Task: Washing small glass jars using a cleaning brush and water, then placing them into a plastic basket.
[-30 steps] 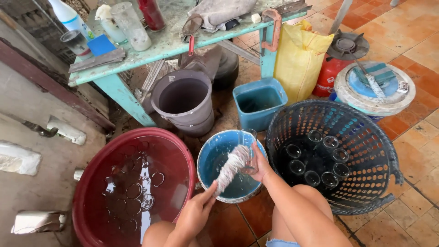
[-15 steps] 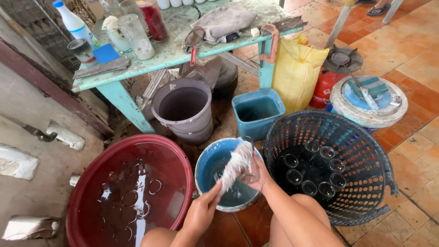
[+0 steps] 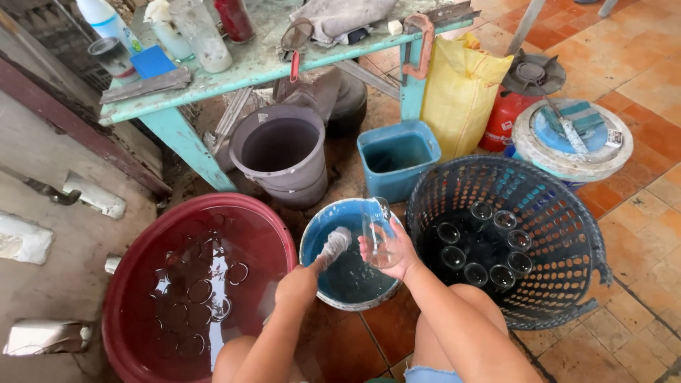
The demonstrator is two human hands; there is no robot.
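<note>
Head view | right hand (image 3: 397, 252) gripping glass (image 3: 376, 230), upright, above blue basin (image 3: 312, 245) | left hand (image 3: 296, 284) gripping brush (image 3: 333, 245), tip pointing towards glass, just beside

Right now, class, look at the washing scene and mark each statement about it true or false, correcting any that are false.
1. The right hand holds a clear glass. True.
2. The left hand holds a yellow sponge. False: it holds a brush with a pale, soapy head.
3. Both hands are over the blue basin. True.
4. The dark basket is empty. False: several glasses stand inside it.
5. The red tub holds water with glasses in it. True.
</note>
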